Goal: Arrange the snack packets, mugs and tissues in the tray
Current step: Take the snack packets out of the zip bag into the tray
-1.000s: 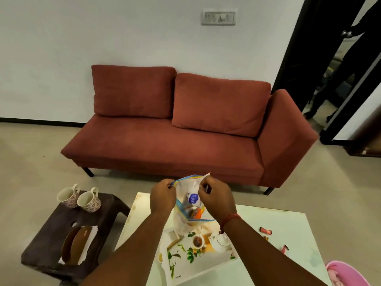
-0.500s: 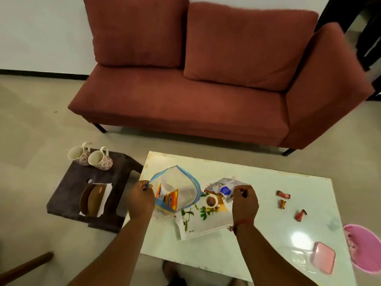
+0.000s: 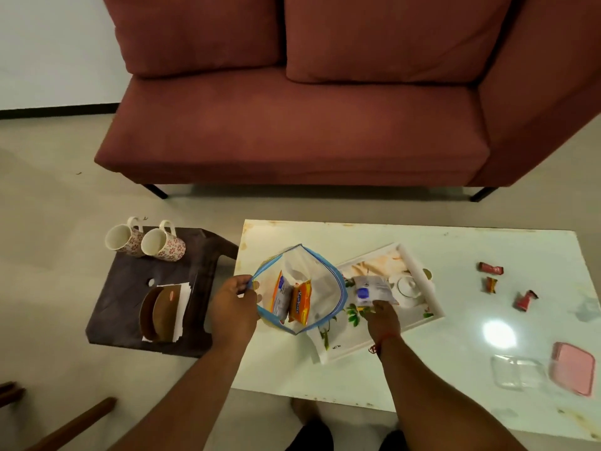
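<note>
At centre frame the right hand (image 3: pixel 381 315) has its grip pinched on a silver snack packet (image 3: pixel 372 290), held low over the floral tray (image 3: pixel 419 275), apparently to set it down there. To its left, the left hand (image 3: pixel 232 304) has its grip clamped on the rim of the zip bag (image 3: pixel 320 281), keeping the mouth wide so the orange packets (image 3: pixel 299 302) inside stay reachable. Half a second earlier the silver packet was only just clear of the bag; it has since travelled right, over the tray. The two mugs (image 3: pixel 146 240) and the tissues (image 3: pixel 182 301) wait on the dark stool (image 3: pixel 120 297) at left; candies (image 3: pixel 490 268) lie on the white tabletop (image 3: pixel 455 249) at right.
</note>
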